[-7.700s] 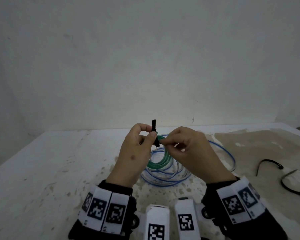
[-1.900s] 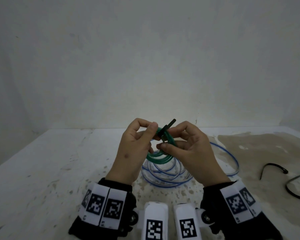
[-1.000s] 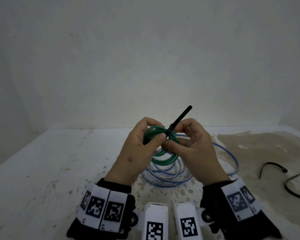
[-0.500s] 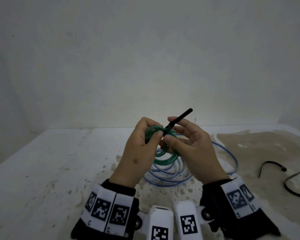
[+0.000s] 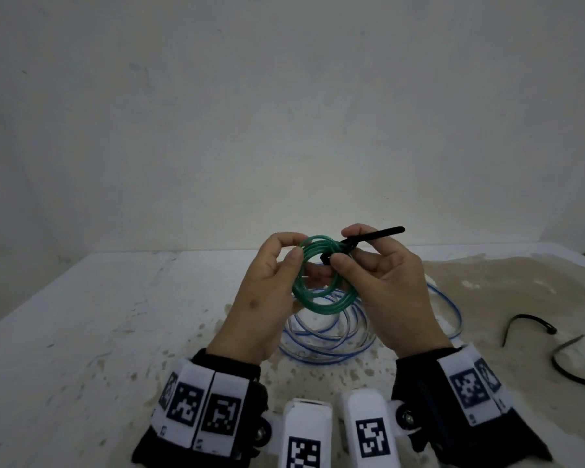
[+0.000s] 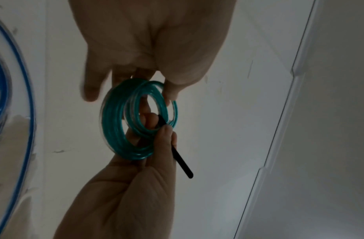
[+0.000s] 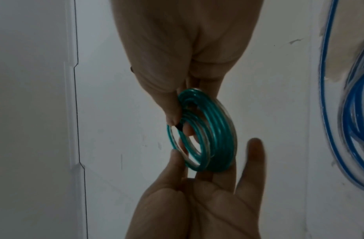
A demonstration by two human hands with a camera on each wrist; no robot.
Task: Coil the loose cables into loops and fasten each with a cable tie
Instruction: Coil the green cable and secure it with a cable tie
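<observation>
A: Where is the green coil point(image 5: 321, 282) right now?

B: In the air between both hands, above the blue cable point(image 5: 331, 336), which lies loose on the table point(image 5: 81, 332) directly under it. The left hand point(image 5: 267, 298) pinches the coil's left side with thumb and curled fingers. The right hand point(image 5: 389, 292) pinches the black cable tie point(image 5: 372, 236) where it wraps the coil's upper right, its tail sticking out away from the coil.

A: How would you expect it to handle?

B: Light, I'd say, and springy: thin plastic-jacketed turns that want to fan apart (the left wrist view already shows one turn straying off the bundle). Smooth too, so probably slippery. I'd keep hold of the bundle just beside the tie, squeezing all turns together, and pull on the tail.

A: And the rest?

B: Two spare black ties point(image 5: 554, 346) lie well to the right of the blue cable, which is still unfastened.
</observation>
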